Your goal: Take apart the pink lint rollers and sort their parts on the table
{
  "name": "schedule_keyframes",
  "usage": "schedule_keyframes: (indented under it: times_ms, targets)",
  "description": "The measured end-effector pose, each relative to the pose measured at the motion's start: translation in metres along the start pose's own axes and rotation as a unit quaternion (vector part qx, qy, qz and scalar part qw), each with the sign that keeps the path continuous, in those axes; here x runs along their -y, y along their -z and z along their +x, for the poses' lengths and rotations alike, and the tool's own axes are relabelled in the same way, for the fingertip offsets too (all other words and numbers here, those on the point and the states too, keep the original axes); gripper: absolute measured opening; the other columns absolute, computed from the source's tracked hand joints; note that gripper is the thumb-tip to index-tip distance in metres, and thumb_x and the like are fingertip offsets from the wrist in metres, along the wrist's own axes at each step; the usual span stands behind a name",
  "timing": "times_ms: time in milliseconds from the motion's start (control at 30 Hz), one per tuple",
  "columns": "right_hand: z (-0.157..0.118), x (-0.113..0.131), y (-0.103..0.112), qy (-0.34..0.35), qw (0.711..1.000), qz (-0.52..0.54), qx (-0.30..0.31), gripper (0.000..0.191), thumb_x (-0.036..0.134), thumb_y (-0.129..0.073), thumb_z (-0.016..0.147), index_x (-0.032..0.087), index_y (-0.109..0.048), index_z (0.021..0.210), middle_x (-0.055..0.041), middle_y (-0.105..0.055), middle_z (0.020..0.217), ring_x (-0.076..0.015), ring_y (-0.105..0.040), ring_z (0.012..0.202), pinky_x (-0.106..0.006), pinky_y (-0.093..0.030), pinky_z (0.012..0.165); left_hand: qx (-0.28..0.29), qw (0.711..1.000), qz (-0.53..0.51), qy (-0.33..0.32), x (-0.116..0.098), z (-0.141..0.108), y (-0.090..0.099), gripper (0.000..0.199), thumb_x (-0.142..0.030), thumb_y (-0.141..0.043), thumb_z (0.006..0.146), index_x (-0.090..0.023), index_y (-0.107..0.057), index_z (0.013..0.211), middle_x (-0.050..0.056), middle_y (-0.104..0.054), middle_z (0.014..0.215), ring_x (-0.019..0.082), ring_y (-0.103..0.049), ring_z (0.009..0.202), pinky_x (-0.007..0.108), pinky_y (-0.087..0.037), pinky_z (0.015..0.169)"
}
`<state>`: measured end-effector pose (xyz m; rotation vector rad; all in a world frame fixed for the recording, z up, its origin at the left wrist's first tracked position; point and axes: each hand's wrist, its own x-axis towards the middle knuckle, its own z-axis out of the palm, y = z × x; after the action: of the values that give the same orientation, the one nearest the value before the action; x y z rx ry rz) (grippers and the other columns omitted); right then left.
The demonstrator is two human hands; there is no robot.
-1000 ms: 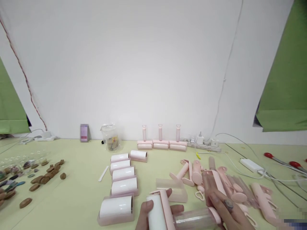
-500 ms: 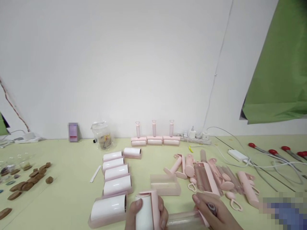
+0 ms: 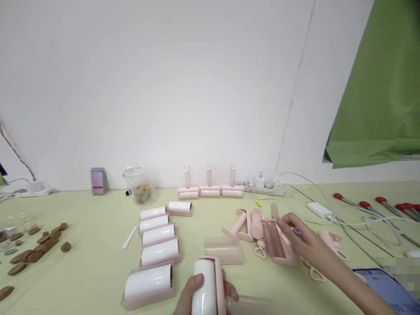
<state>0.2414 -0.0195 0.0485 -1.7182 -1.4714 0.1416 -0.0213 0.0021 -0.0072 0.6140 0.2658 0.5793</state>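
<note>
My left hand (image 3: pixel 190 293), at the bottom centre, is closed around a lint roller (image 3: pixel 205 286) with a white sticky roll in a pink frame. A clear pinkish cover (image 3: pixel 251 305) lies just right of it, partly cut off by the picture edge. My right hand (image 3: pixel 300 234), with a ring on one finger, reaches over the pile of pink roller parts (image 3: pixel 275 243). Its fingers are curled down among them, and whatever they grip is hidden. Another clear cover (image 3: pixel 225 250) lies between the hands. A small pink heart-shaped loop (image 3: pixel 260 252) is beside the pile.
Several white rolls in pinkish covers (image 3: pixel 160 236) line up at left. Three assembled rollers (image 3: pixel 210 191) stand by the wall near a power strip (image 3: pixel 262 188). A phone (image 3: pixel 380 284), white cables (image 3: pixel 354 225), red-ended tools (image 3: pixel 364 204) and brown pieces (image 3: pixel 39 249) lie around.
My right hand has moved up and away from the clear cover at the front to the pink parts pile. My left hand still holds the lint roller, slightly further right.
</note>
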Motion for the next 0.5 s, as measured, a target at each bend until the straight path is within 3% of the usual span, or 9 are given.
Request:
schedule_keyframes:
  times_ms: [100,167,300,400,500]
  targets:
    - [0.025,0.001,0.0,0.022,0.994,-0.111,0.005,0.038,0.05,-0.03,0.085,0.022,-0.042,0.062,0.0017,-0.05,0.067,-0.0145,-0.051,0.058,-0.024,-0.038,0.052,-0.049,0.997,-0.059,0.021,-0.001,-0.001,-0.003,0.037,-0.047,-0.057,0.065,-0.022,-0.061,0.091,0.004,-0.059,0.108,0.023,-0.062,0.069,0.038,-0.043,0.069]
    - [0.037,0.002,-0.005,0.031,0.986,-0.163,-0.025,0.037,0.048,-0.027,0.086,0.022,-0.048,0.068,-0.0016,-0.053,0.077,-0.0173,-0.054,0.068,-0.027,-0.039,0.058,-0.073,0.993,-0.091,0.014,-0.001,0.001,-0.004,0.034,-0.043,-0.056,0.066,-0.023,-0.06,0.094,0.004,-0.056,0.115,0.028,-0.06,0.085,0.047,-0.039,0.08]
    - [0.054,0.004,-0.011,0.018,0.976,-0.207,-0.071,0.04,0.046,-0.027,0.085,0.021,-0.053,0.067,-0.0054,-0.054,0.075,-0.0221,-0.054,0.07,-0.031,-0.037,0.057,-0.05,0.993,-0.103,-0.02,0.0,0.008,0.002,0.046,-0.04,-0.059,0.062,-0.015,-0.059,0.1,0.014,-0.062,0.099,0.027,-0.054,0.097,0.043,-0.035,0.088]
    - [0.058,0.01,-0.002,0.004,0.972,-0.217,-0.091,0.045,0.05,-0.025,0.084,0.021,-0.052,0.064,-0.006,-0.053,0.07,-0.0231,-0.053,0.067,-0.03,-0.036,0.053,-0.029,0.996,-0.084,0.011,0.001,0.008,0.007,0.053,-0.04,-0.06,0.06,-0.016,-0.055,0.108,0.01,-0.062,0.088,0.026,-0.058,0.081,0.048,-0.038,0.081]
    - [0.052,0.023,0.012,-0.019,0.98,-0.172,-0.101,0.048,0.054,-0.021,0.084,0.022,-0.054,0.07,-0.0042,-0.056,0.067,-0.0222,-0.053,0.063,-0.03,-0.036,0.05,-0.045,0.996,-0.078,0.01,0.001,0.003,0.006,0.05,-0.039,-0.055,0.067,-0.023,-0.049,0.114,0.006,-0.061,0.086,0.025,-0.058,0.077,0.049,-0.041,0.075]
